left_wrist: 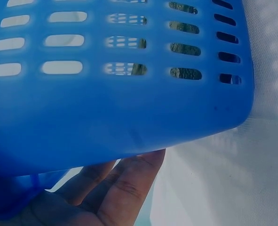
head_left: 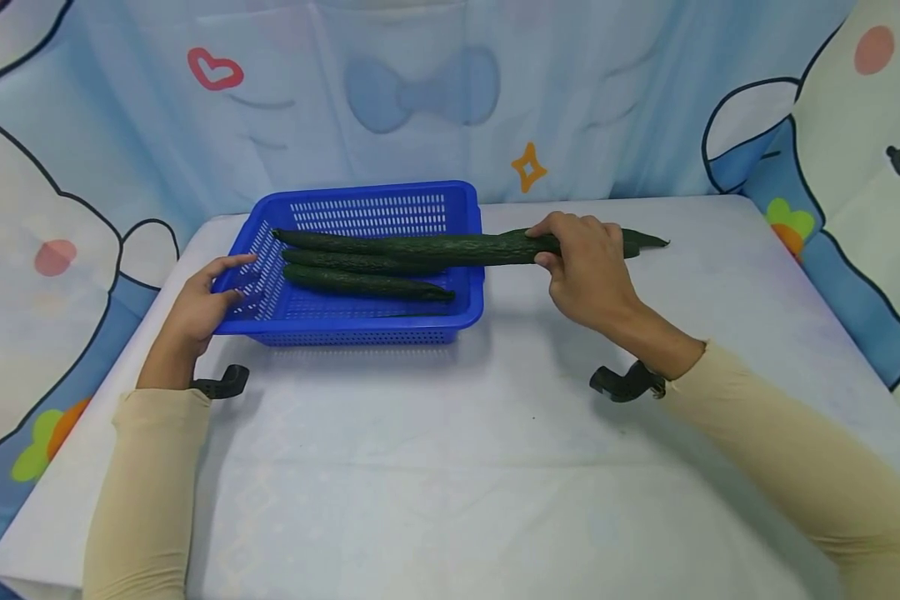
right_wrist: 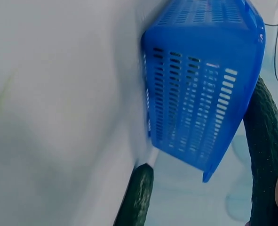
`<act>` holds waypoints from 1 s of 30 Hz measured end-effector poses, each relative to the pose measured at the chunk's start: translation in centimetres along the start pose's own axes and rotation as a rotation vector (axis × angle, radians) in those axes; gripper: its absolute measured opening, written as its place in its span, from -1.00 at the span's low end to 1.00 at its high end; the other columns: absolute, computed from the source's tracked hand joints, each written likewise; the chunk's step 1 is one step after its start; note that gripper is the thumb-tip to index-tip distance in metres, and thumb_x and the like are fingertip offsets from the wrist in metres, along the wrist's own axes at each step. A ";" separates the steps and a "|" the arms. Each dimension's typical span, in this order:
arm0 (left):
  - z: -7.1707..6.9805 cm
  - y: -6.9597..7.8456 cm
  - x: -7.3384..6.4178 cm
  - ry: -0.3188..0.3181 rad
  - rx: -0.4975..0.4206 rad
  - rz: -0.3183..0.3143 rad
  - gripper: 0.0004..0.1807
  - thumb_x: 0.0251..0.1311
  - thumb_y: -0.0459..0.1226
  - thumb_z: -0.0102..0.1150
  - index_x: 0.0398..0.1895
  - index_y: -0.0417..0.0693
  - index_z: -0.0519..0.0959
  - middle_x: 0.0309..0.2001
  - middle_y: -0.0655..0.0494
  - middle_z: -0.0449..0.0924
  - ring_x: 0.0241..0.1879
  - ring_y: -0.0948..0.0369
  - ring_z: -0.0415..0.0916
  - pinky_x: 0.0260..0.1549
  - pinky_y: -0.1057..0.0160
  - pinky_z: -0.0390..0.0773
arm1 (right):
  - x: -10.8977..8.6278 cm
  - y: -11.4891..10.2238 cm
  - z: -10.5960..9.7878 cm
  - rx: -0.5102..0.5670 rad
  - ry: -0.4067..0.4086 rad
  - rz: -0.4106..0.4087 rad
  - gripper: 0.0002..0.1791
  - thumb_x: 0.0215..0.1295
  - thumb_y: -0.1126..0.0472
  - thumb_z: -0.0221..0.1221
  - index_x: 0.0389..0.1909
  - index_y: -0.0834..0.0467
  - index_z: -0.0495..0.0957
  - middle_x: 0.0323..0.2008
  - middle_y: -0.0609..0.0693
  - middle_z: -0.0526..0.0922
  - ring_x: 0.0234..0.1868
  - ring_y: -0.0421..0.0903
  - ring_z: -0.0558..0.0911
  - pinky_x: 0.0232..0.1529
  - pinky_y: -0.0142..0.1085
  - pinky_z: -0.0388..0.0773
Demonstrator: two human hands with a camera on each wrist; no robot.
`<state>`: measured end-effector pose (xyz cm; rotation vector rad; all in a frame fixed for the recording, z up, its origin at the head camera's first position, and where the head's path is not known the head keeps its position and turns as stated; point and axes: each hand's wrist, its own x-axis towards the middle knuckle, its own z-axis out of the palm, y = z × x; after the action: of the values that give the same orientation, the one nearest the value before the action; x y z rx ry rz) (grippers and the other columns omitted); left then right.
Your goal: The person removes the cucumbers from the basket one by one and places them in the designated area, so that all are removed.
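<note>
A blue slotted plastic basket (head_left: 367,327) stands on the table, left of centre. Two dark green cucumbers lie inside it, the nearer cucumber (head_left: 367,283) in full view, the other partly covered. My right hand (head_left: 588,271) grips a long cucumber (head_left: 465,249) from above, fingers and thumb on its sides. That cucumber crosses the basket's right rim, its left part above the others. Another cucumber (right_wrist: 138,195) lies on the table to the right of the basket, mostly hidden in the head view. My left hand (head_left: 198,308) holds the basket's left rim, fingers reaching over it.
A white cloth (head_left: 450,500) covers the table. Behind it hangs a light blue curtain (head_left: 570,100) with cartoon prints, close to the basket's back side. A black wrist mount (head_left: 626,382) sticks out below the right wrist, and another (head_left: 225,382) beside the left.
</note>
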<state>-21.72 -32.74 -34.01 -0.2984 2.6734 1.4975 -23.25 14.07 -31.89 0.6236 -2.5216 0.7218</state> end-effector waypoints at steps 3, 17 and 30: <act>0.0 -0.1 -0.1 -0.001 -0.008 -0.004 -0.36 0.40 -0.43 -0.23 0.51 0.18 0.20 0.59 -0.17 -0.23 0.40 -0.33 0.16 0.22 -0.25 0.38 | -0.4 0.5 -0.5 -0.008 0.003 0.003 -0.75 0.30 0.42 0.17 -0.01 0.27 0.53 -0.23 0.22 0.64 -0.07 0.23 0.51 0.16 0.22 0.22; -0.3 -0.2 -0.2 -0.011 -0.007 -0.005 -0.35 0.38 -0.44 -0.22 0.51 0.18 0.20 0.59 -0.17 -0.26 0.42 -0.33 0.12 0.23 -0.26 0.36 | -1.8 2.9 -2.8 -0.035 0.031 0.036 -0.72 0.30 0.43 0.16 0.02 0.30 0.52 -0.12 0.29 0.65 -0.05 0.29 0.50 0.11 0.28 0.19; -0.1 0.0 0.2 -0.001 -0.023 0.000 -0.36 0.37 -0.45 -0.22 0.48 0.18 0.25 0.59 -0.17 -0.22 0.43 -0.32 0.11 0.26 -0.28 0.33 | -3.0 6.1 -4.6 -0.101 0.011 0.121 -0.69 0.32 0.43 0.14 0.07 0.35 0.47 -0.14 0.40 0.61 -0.09 0.34 0.44 0.04 0.28 0.17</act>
<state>-21.94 -32.85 -33.99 -0.2990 2.6566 1.5294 -22.77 22.27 -32.22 0.4346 -2.5844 0.6327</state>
